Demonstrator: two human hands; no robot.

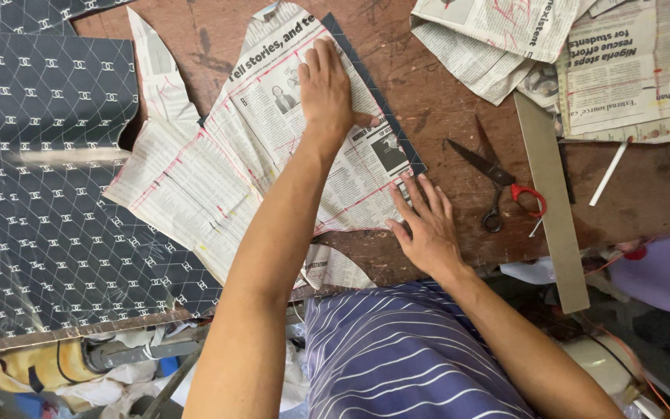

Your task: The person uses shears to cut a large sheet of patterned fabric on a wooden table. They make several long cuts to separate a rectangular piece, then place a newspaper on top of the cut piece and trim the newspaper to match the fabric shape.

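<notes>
Both hands lie flat with fingers spread, gripping nothing: the left hand presses the far part of a newspaper pattern, the right hand its near corner. Under the pattern lies dark patterned fabric. Right of the right hand sit one pair of red-handled scissors, one long metal ruler and a pile of loose newspapers.

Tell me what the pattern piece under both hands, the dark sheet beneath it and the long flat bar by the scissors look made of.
The printed pattern piece looks like newsprint: thin, matte, creased, marked with red lines. The dark patterned sheet seems to be coated fabric or faux leather, with a faint sheen and quilted lines. The long grey straightedge bar is probably metal, smooth and dull, though painted wood is possible.
</notes>
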